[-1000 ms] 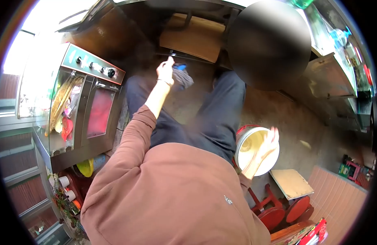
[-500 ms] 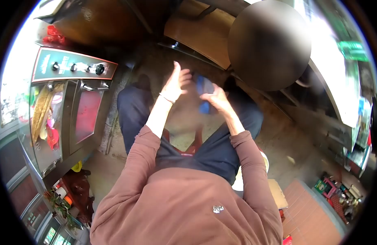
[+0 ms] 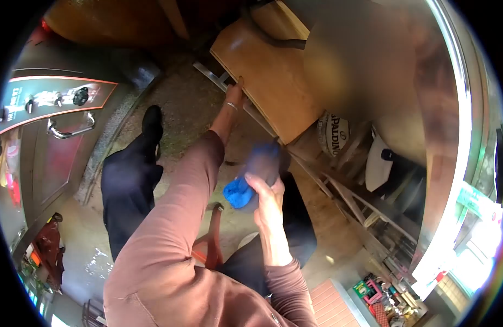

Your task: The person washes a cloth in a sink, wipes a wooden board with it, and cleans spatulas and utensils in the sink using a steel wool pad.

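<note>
My left hand (image 3: 235, 97) reaches far forward to the near edge of a brown wooden board (image 3: 273, 71). Its thumb lies over the edge, and the other fingers are mostly hidden; the hand looks closed on that edge. My right hand (image 3: 269, 196) is closer to my body, above my right leg, with its fingers wrapped round a blue cloth (image 3: 239, 193). A bright blue bunched end sticks out to the left of the thumb. The darker, greyish part of the cloth above the hand is smeared by motion.
A metal bar (image 3: 210, 75) runs below the board's edge. At left stands a cabinet with a knobbed panel (image 3: 55, 101) and a metal handle (image 3: 71, 128). A ball (image 3: 333, 134) and a wooden frame (image 3: 360, 204) are at right. Below me is a reddish stool (image 3: 210, 245).
My left hand has gone from open in mid-air to the wooden board's edge. My right hand has come lower and nearer with the blue cloth. The view has turned and shifted toward the board.
</note>
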`<move>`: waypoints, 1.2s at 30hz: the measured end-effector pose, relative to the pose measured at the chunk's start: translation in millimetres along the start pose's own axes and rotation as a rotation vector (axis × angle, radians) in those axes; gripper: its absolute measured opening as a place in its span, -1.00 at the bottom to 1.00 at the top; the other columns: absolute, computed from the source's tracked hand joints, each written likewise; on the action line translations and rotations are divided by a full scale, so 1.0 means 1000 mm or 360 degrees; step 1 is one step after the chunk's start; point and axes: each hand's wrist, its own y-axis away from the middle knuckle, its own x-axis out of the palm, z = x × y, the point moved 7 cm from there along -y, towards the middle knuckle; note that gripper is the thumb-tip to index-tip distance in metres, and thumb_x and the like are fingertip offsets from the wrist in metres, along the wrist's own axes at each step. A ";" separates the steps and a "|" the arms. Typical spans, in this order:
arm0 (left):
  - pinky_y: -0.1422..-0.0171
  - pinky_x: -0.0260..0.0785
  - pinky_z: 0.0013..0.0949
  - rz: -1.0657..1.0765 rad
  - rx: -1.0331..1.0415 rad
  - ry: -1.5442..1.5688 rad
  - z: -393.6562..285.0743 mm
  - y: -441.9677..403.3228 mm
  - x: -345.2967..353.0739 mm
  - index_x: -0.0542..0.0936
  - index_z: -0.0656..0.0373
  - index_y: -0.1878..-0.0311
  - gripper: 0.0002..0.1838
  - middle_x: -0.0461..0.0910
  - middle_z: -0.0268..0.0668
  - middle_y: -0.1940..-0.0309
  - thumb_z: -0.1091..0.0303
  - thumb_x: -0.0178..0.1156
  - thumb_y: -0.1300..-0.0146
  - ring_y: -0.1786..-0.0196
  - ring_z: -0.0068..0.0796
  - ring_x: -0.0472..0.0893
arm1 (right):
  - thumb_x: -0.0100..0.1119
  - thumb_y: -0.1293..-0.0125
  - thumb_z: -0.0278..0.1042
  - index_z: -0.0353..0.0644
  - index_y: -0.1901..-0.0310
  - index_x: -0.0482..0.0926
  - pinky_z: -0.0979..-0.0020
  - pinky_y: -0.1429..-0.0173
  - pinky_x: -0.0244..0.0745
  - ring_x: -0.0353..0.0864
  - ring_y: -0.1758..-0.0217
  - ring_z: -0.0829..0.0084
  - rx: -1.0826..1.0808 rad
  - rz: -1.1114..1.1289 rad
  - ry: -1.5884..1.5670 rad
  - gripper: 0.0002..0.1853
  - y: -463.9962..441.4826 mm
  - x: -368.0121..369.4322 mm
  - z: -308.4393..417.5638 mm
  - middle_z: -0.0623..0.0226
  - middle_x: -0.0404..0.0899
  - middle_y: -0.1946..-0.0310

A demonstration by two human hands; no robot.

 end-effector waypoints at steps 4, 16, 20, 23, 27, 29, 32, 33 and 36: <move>-0.18 0.33 0.05 0.0247 -0.0062 0.0269 0.009 -0.016 0.019 0.43 0.20 -0.24 -0.37 0.41 -0.16 -0.26 -0.07 0.25 -0.30 -0.20 -0.18 0.39 | 0.32 -0.11 -0.58 -0.29 -0.11 0.46 0.43 -0.02 0.50 0.57 0.13 0.49 -0.0049 -0.0115 -0.0126 -0.52 -0.001 -0.004 0.011 0.33 0.58 0.16; 0.53 0.19 -0.36 0.0335 0.0046 -0.0394 0.017 -0.056 -0.008 0.49 0.17 0.51 -0.65 0.48 -0.34 0.60 0.15 0.34 -0.24 0.61 -0.47 0.37 | 0.20 -0.17 -0.57 -0.33 -0.06 0.45 0.31 0.06 0.59 0.65 0.23 0.30 -0.0142 -0.0152 -0.0190 -0.61 -0.001 -0.009 0.015 0.19 0.62 0.17; 0.50 0.24 -0.33 -0.0036 -0.0192 -0.0361 0.019 -0.047 -0.009 0.57 0.18 0.41 -0.69 0.50 -0.31 0.54 0.12 0.31 -0.28 0.56 -0.46 0.40 | 0.22 -0.16 -0.58 -0.33 -0.02 0.48 0.34 0.06 0.56 0.65 0.23 0.34 -0.0143 -0.0204 -0.0121 -0.65 -0.008 -0.017 0.007 0.21 0.62 0.18; 0.41 0.40 -0.26 0.0037 -0.0138 0.0131 0.025 -0.045 0.008 0.59 0.24 0.19 -0.68 0.58 -0.28 0.41 0.12 0.30 -0.30 0.44 -0.41 0.53 | 0.30 -0.14 -0.58 -0.30 -0.08 0.47 0.42 -0.02 0.48 0.57 0.15 0.46 -0.0120 -0.0168 -0.0149 -0.56 -0.009 -0.013 0.004 0.34 0.57 0.14; 0.19 0.55 -0.17 0.0327 -0.0221 -0.0141 0.056 -0.103 0.003 0.47 0.34 -0.14 -0.51 0.60 -0.13 0.04 0.14 0.27 -0.33 0.15 -0.26 0.62 | 0.35 -0.10 -0.56 -0.34 -0.15 0.44 0.44 -0.13 0.44 0.53 0.07 0.48 -0.0100 -0.0150 -0.0131 -0.46 -0.013 -0.011 -0.001 0.35 0.55 0.08; 0.11 0.57 -0.15 0.0045 -0.0219 -0.0502 0.023 -0.049 0.011 0.38 0.37 -0.25 -0.42 0.54 -0.06 -0.13 0.14 0.25 -0.34 0.03 -0.21 0.61 | 0.36 -0.09 -0.56 -0.36 -0.16 0.43 0.41 -0.14 0.47 0.55 0.06 0.45 -0.0074 -0.0140 -0.0122 -0.44 -0.015 -0.010 -0.004 0.31 0.56 0.06; 0.17 0.54 -0.18 0.0239 0.0179 -0.1057 0.026 -0.044 0.008 0.39 0.32 -0.26 -0.44 0.59 -0.09 -0.05 0.14 0.21 -0.35 0.11 -0.19 0.61 | 0.35 -0.09 -0.55 -0.27 0.08 0.54 0.39 0.01 0.51 0.60 0.21 0.44 -0.0131 -0.0298 -0.0098 -0.67 -0.009 -0.002 0.007 0.34 0.60 0.27; 0.19 0.53 -0.19 0.0327 0.0316 -0.1247 0.029 -0.042 0.005 0.39 0.31 -0.26 -0.45 0.60 -0.10 -0.02 0.14 0.20 -0.36 0.14 -0.19 0.62 | 0.34 -0.10 -0.55 -0.27 0.08 0.54 0.41 0.06 0.52 0.60 0.24 0.48 -0.0190 -0.0249 -0.0089 -0.68 -0.010 -0.001 0.008 0.35 0.60 0.27; 0.24 0.50 -0.20 0.0630 0.0591 -0.1566 0.059 -0.028 0.007 0.41 0.27 -0.26 -0.46 0.64 -0.14 0.08 0.08 0.14 -0.38 0.22 -0.19 0.61 | 0.35 -0.09 -0.55 -0.28 0.09 0.54 0.45 0.08 0.51 0.59 0.23 0.52 -0.0234 -0.0165 -0.0118 -0.69 -0.015 -0.009 0.002 0.37 0.60 0.25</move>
